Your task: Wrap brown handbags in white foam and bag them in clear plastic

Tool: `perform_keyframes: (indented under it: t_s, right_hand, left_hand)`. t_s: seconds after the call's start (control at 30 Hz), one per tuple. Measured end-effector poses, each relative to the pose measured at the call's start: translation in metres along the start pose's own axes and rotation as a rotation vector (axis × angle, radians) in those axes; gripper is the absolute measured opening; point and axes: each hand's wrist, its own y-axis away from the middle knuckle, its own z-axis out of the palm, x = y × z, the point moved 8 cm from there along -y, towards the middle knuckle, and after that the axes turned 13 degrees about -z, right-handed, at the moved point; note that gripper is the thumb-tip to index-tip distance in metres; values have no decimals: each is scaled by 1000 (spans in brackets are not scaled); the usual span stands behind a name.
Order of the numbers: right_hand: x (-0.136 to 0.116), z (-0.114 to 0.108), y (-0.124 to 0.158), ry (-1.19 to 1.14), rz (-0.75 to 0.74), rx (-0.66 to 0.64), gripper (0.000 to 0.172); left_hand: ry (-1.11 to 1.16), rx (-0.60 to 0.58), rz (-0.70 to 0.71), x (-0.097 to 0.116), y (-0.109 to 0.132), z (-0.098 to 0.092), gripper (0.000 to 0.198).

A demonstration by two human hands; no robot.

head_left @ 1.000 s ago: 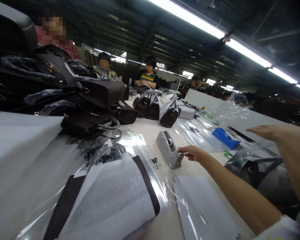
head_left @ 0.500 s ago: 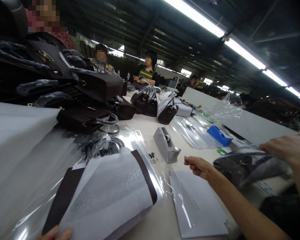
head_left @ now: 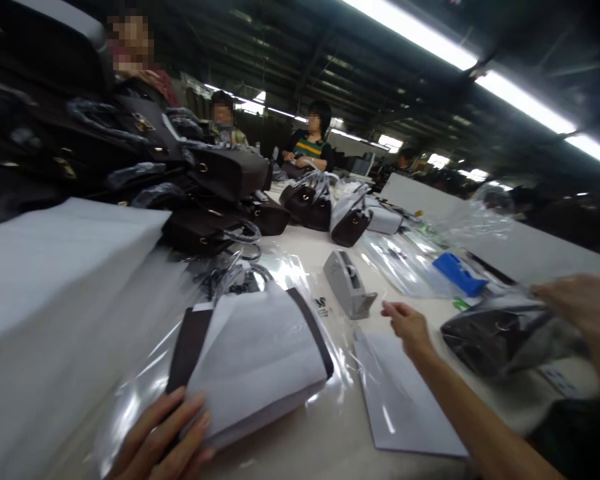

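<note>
My left hand (head_left: 160, 437) lies at the bottom left, fingers stretched flat on the near corner of a dark handbag wrapped in white foam (head_left: 253, 357) inside a clear plastic bag. My right hand (head_left: 409, 325) hovers just right of a grey tape dispenser (head_left: 347, 283), its fingers pinched together; anything in them is too small to make out. A white sheet in clear plastic (head_left: 405, 400) lies under my right forearm.
At the far right another person's blurred hand (head_left: 583, 307) rests on a bagged dark handbag (head_left: 495, 333). Dark handbags (head_left: 205, 213) are piled at the left, behind a white foam stack (head_left: 45, 267). A blue tape dispenser (head_left: 457, 273) and clear bags lie behind. People sit further along the table.
My left hand has come up onto the wrapped handbag's corner. My right hand drew back from the grey dispenser with fingers pinched. The view swung slightly left.
</note>
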Motion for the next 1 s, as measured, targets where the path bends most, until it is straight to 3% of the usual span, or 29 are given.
perform_keyframes:
  t_s: [0.07,0.1,0.23,0.33,0.4,0.5,0.7,1.0]
  right_hand:
    - [-34,12,29,-103,-59,-50,35]
    - [-50,24,48,-167,-69,-114,36]
    - [-97,103,151,-442,141,-540,30]
    - [-113,151,214,-496,246,-764,29]
    - [-111,171,236,-489,273,-830,29]
    - [-96,184,247,-423,286,-827,33]
    - [-65,186,250,-295,320,-743,39]
    - [-67,175,265,-210,339,-765,44]
  left_hand:
    - [3,-59,-17,8,-5,-6,22]
    - [10,-26,-62,9,-8,-12,23]
    - [-10,-25,-83,18,-13,-18,26]
    - [-17,-31,-62,19,-12,-20,22]
    - [-12,-22,-57,19,-11,-22,22]
    - [11,-4,-57,18,-10,-23,23]
    - [39,5,-69,13,-7,-22,23]
    - [56,20,-92,10,-12,-25,22]
